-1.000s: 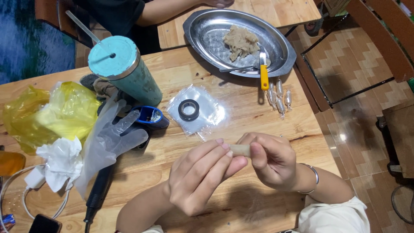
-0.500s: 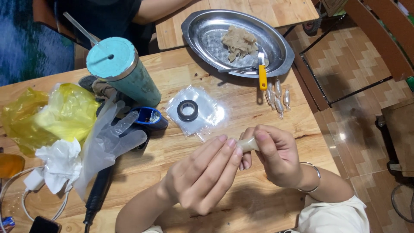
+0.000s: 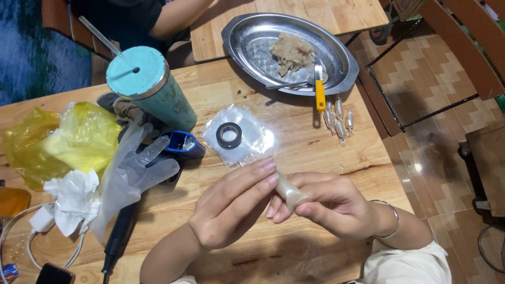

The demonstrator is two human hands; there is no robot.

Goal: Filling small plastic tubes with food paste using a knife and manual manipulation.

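A small pale translucent tube (image 3: 290, 191) sits low over the wooden table (image 3: 294, 247), pinched at its lower end by the right hand (image 3: 336, 208), while the left hand (image 3: 231, 208) touches its upper end with straight fingertips closed against it. Just beyond the grip lies a clear flat plastic bag (image 3: 239, 134) with a black ring (image 3: 229, 135) inside, and to the left of it a clear glove (image 3: 131, 173) beside a crumpled yellow bag (image 3: 63, 139). Farther from the grip stand a teal cup (image 3: 152, 89) and an oval metal tray (image 3: 247, 39) with beige dough, a yellow-handled knife (image 3: 320, 89), and small clear capsules (image 3: 337, 118).
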